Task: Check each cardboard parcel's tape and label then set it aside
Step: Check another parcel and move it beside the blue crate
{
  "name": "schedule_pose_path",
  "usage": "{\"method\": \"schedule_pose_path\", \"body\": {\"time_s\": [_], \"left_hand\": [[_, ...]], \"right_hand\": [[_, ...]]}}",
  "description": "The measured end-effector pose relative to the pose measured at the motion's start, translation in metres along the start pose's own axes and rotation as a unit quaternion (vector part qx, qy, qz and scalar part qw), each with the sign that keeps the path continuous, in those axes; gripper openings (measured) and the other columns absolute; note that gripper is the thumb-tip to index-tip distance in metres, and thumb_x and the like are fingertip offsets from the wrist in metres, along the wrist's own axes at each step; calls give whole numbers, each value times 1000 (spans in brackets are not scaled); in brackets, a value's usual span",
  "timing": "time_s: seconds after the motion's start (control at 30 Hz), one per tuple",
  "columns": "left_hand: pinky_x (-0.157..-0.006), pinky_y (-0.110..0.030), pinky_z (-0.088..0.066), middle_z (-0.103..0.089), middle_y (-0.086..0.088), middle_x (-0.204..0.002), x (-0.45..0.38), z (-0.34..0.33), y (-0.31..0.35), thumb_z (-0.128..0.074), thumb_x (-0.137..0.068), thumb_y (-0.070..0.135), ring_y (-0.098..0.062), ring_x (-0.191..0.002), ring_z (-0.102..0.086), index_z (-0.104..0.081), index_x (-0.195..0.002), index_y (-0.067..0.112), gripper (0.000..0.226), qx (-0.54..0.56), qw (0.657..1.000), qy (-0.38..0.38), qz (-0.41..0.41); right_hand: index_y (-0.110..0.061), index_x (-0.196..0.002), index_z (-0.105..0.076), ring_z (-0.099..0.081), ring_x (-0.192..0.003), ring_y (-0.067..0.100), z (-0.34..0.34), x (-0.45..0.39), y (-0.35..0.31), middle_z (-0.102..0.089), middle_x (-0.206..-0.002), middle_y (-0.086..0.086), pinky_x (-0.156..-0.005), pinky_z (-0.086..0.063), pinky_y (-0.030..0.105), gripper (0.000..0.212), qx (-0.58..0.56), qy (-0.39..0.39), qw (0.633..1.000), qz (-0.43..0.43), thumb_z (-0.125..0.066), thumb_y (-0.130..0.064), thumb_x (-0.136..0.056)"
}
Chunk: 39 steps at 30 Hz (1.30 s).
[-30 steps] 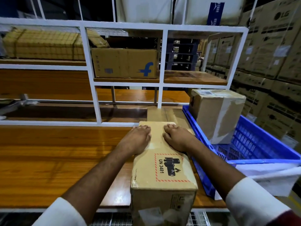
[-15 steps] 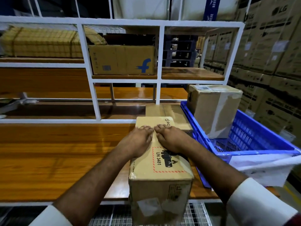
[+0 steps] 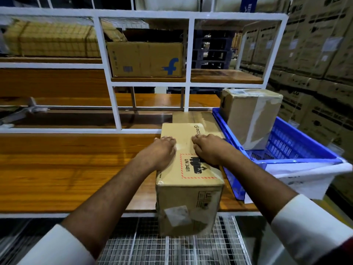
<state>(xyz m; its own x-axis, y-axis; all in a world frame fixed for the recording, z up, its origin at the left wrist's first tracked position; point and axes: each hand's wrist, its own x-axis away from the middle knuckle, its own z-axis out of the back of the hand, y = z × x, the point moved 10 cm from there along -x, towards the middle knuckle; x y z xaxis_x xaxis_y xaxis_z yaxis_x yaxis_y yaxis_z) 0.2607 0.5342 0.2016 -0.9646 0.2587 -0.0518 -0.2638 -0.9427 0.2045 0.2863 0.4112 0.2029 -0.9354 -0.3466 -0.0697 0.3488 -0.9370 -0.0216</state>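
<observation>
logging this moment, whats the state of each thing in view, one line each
long parcel: lying flat on the table, near end past the table edge, taped shut
left hand: resting on the parcel top
right hand: resting on the parcel top, partly covering the UN 3481 label
blue crate: holds one taped box, upright
flipkart box: on the shelf, closed

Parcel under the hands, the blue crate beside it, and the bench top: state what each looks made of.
Parcel: brown corrugated cardboard, matte, with glossy clear tape and a printed UN 3481 label. Blue crate: likely moulded plastic, judging by its uniform colour and slotted lattice walls. Bench top: wood or wood-look laminate; grain lines under a shiny, light-reflecting finish.
</observation>
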Motion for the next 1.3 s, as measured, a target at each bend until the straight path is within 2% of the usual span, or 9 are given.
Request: {"method": "schedule_pose_path", "body": {"time_s": [0.13, 0.27, 0.33, 0.4, 0.53, 0.7, 0.97, 1.13, 1.3], "left_hand": [[-116, -34, -24, -34, -4, -157, 12, -3, 21, -35, -106, 33, -21, -143, -31, -38, -149, 19, 46, 1, 999, -6, -51], [-120, -32, -11, -23, -4, -162, 19, -11, 22, -30, -106, 32, -16, -149, -18, -26, -154, 17, 50, -19, 998, 0, -56], [-120, -32, -12, -23, -3, -162, 19, -10, 22, -30, -106, 34, -16, -149, -18, -25, -155, 18, 51, -23, 998, -5, -52], [-119, -32, -16, -25, -3, -161, 22, -5, 23, -32, -106, 35, -17, -148, -22, -28, -154, 18, 51, -22, 999, -10, -43], [-106, -34, -39, -41, -1, -151, 40, 1, 15, -39, -104, 36, -16, -134, -43, -43, -145, 20, 44, 13, 1000, 1, -12], [-120, -34, -15, -22, 2, -162, 55, -11, 8, -31, -106, 35, -13, -149, -17, -26, -154, 22, 50, 18, 1000, 15, -21], [-118, -36, -28, -38, -1, -154, 63, -4, 33, -36, -104, 36, -16, -142, -33, -37, -149, 22, 46, -7, 997, 29, -66], [-120, -29, -12, -30, -1, -159, 77, -12, 40, -29, -107, 34, -12, -147, -22, -28, -153, 19, 49, -21, 995, 58, -81], [-119, -29, -13, -28, 0, -160, 82, -4, 38, -30, -106, 35, -12, -147, -21, -28, -153, 20, 49, -3, 996, 47, -76]], "right_hand": [[-24, -139, -52, -61, -109, 19, -2, 15, -23, -62, -132, 2, -93, -51, 35, 43, -43, 5, 998, 46, -36, -37, -101], [-15, -150, -37, -40, -140, 22, -8, 27, -32, -39, -155, 6, -113, -31, 34, 50, -27, 30, 998, 58, -31, -32, -104], [-16, -152, -33, -35, -143, 20, -7, 27, -32, -35, -158, 6, -116, -28, 35, 51, -26, 21, 998, 55, -29, -34, -104], [-17, -150, -37, -41, -139, 21, -3, 28, -29, -40, -155, 5, -115, -34, 38, 51, -16, 6, 999, 44, -30, -37, -104], [-16, -132, -53, -59, -109, 20, 2, 42, -14, -60, -131, 5, -92, -50, 35, 41, 15, -5, 1000, 7, -34, -38, -103], [-12, -149, -35, -40, -137, 22, -2, 59, -18, -40, -152, 8, -111, -37, 39, 49, -4, 8, 1000, 12, -29, -34, -105], [-19, -146, -44, -50, -131, 21, 2, 66, -40, -47, -150, 5, -110, -41, 39, 50, -10, 2, 998, 62, -31, -38, -101], [-14, -150, -38, -38, -140, 19, -1, 85, -53, -41, -154, 6, -110, -32, 30, 50, -49, 57, 995, 70, -33, -29, -102], [-18, -151, -36, -41, -139, 18, 3, 86, -43, -39, -155, 3, -113, -36, 36, 51, -53, 25, 997, 59, -32, -35, -103]]}}
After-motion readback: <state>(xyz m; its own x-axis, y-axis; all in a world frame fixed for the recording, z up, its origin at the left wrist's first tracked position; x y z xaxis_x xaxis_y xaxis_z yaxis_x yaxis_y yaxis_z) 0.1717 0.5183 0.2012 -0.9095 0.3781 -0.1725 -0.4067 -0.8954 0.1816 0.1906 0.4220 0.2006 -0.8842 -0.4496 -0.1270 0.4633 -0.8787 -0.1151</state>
